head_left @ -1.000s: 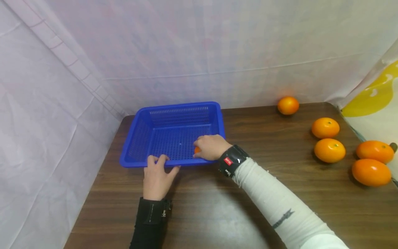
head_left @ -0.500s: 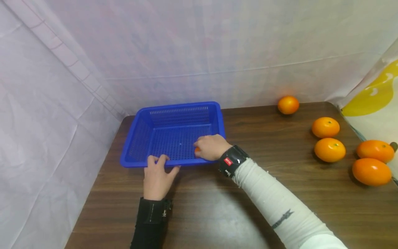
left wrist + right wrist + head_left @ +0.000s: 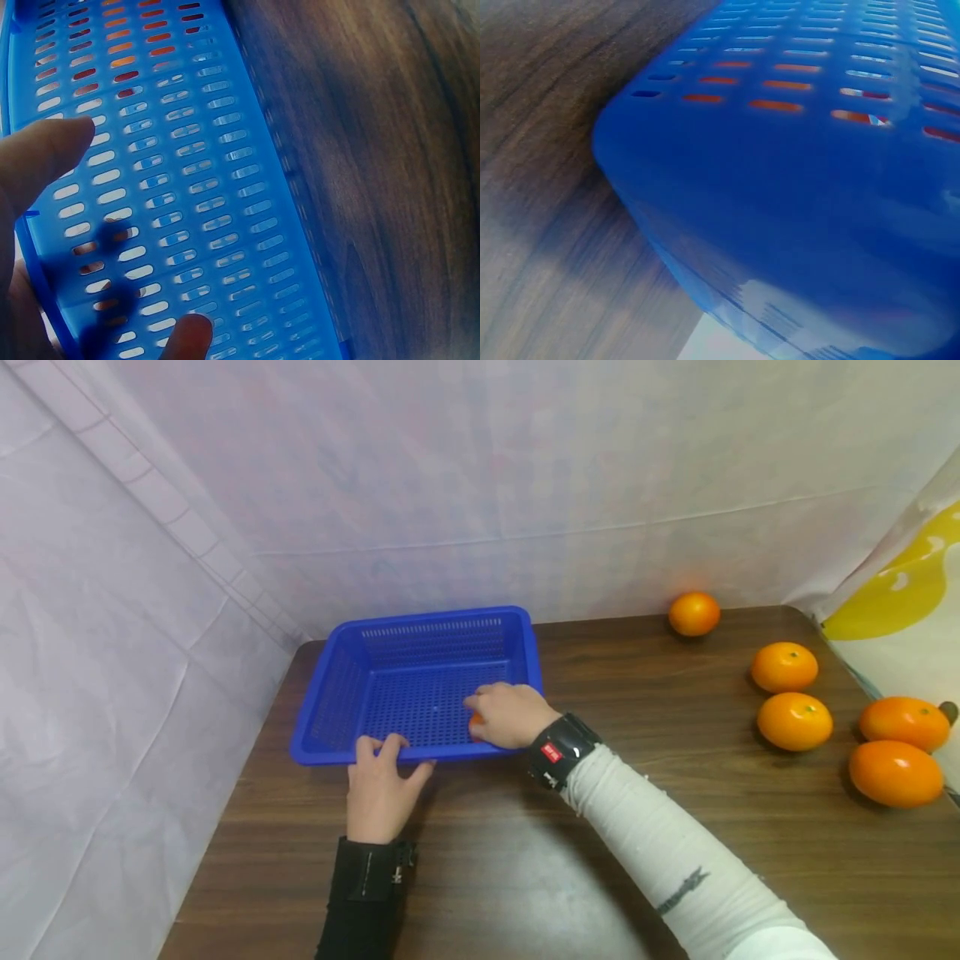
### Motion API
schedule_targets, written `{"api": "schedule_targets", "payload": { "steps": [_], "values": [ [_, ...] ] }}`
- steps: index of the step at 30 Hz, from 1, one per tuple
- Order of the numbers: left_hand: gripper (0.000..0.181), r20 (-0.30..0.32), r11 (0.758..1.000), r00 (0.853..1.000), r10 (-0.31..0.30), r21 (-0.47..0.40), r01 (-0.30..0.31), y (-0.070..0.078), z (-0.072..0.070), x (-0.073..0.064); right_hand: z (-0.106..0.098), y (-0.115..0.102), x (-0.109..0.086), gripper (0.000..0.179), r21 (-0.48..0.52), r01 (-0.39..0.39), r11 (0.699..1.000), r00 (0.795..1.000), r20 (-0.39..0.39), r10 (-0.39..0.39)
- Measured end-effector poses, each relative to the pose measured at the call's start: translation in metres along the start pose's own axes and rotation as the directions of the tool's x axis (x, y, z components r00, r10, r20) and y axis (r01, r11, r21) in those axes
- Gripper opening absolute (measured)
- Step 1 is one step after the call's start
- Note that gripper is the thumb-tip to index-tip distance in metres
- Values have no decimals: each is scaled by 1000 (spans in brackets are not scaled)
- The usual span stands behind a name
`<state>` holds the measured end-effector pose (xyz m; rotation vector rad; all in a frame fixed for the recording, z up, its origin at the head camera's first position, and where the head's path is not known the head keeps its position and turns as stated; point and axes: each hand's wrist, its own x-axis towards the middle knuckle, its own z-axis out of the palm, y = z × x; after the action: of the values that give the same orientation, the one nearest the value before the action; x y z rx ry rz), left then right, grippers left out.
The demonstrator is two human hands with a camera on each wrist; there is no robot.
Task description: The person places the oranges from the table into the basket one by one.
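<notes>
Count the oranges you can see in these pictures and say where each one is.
6. One orange in the basket sits under the right hand. Five on the table: one at the back, two mid-right, two at the right edge. None seem hidden.

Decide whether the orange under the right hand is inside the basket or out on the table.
Inside. The right hand reaches over the blue basket rim, covering the orange on its perforated floor; five others lie outside.

5 oranges (image 3: pixel 794 721) lie on the brown table (image 3: pixel 675 827), right side
</notes>
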<state>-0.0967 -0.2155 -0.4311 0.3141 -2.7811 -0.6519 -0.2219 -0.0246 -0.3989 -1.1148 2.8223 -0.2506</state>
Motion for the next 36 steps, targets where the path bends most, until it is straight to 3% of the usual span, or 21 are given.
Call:
{"api": "schedule_targets", "payload": {
  "steps": [7, 17, 21, 27, 30, 36],
  "values": [
    [44, 9, 1000, 1000, -3, 13, 2, -1, -1, 1, 2, 2, -1, 43, 58, 30, 998, 991, -129, -22],
    [44, 13, 1000, 1000, -5, 15, 5, 0, -2, 2, 2, 4, -4, 35, 71, 74, 995, 968, -246, -54],
    [44, 16, 1000, 1000, -9, 13, 9, 1, -2, 2, 6, 6, -4, 28, 57, 99, 993, 936, -343, -74],
    [42, 7, 1000, 1000, -9, 10, 9, 0, -1, 1, 9, 7, -8, 16, 30, 154, 988, 853, -508, -118],
    [42, 5, 1000, 1000, -8, 15, 8, 0, 1, 1, 10, 8, -11, 14, 22, 170, 985, 822, -554, -130],
    [41, 2, 1000, 1000, -12, 17, 12, 0, 1, 1, 13, 11, -19, 14, 25, 174, 984, 790, -600, -125]
  ]
}}
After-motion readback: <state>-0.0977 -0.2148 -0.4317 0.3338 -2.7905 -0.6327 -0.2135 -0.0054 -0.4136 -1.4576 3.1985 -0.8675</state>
